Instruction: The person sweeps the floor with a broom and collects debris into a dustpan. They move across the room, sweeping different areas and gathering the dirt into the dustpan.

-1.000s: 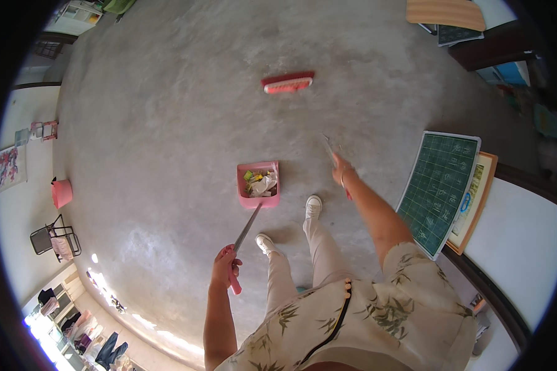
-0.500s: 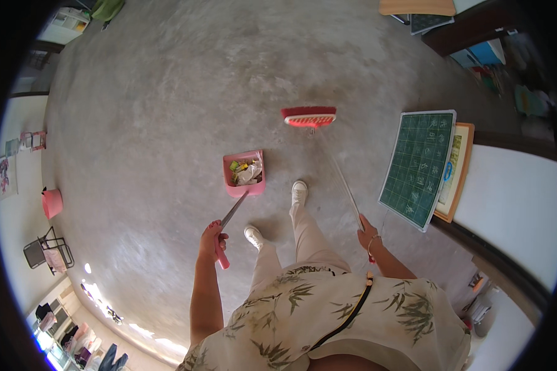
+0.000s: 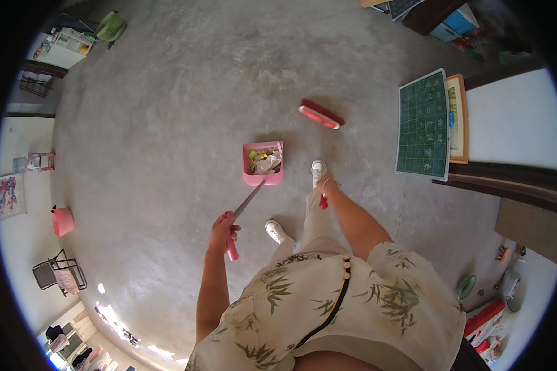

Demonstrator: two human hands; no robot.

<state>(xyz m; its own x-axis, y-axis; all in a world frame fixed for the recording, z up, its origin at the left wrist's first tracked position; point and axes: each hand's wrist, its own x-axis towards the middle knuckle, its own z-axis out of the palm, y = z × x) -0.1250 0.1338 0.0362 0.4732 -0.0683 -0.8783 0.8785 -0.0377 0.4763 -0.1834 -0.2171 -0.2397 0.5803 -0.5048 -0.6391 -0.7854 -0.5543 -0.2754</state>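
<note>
My left hand [image 3: 223, 230] is wrapped round the pink grip of a long-handled dustpan [image 3: 263, 180]. The pink pan hangs out ahead of my feet and holds crumpled wrappers and other litter [image 3: 267, 162]. In front of my right foot, my right hand [image 3: 326, 183] is closed on the handle of a broom, its red grip end [image 3: 323, 202] sticking out below the fist. The red broom head [image 3: 321, 115] lies farther forward, right of the dustpan, slanting down to the right. Most of the broom's stick is hard to make out.
Grey concrete floor [image 3: 185, 111] spreads around me. A green chalkboard [image 3: 422, 127] and a framed picture [image 3: 457, 117] lean at the right wall. Leftward are a pink bucket [image 3: 62, 221] and a folding chair [image 3: 60, 273]; a green basket [image 3: 111, 26] stands far left.
My right hand has swung forward and inward with the broom, and the broom head has turned to a slant. The whole view has shifted; my left hand still holds the dustpan.
</note>
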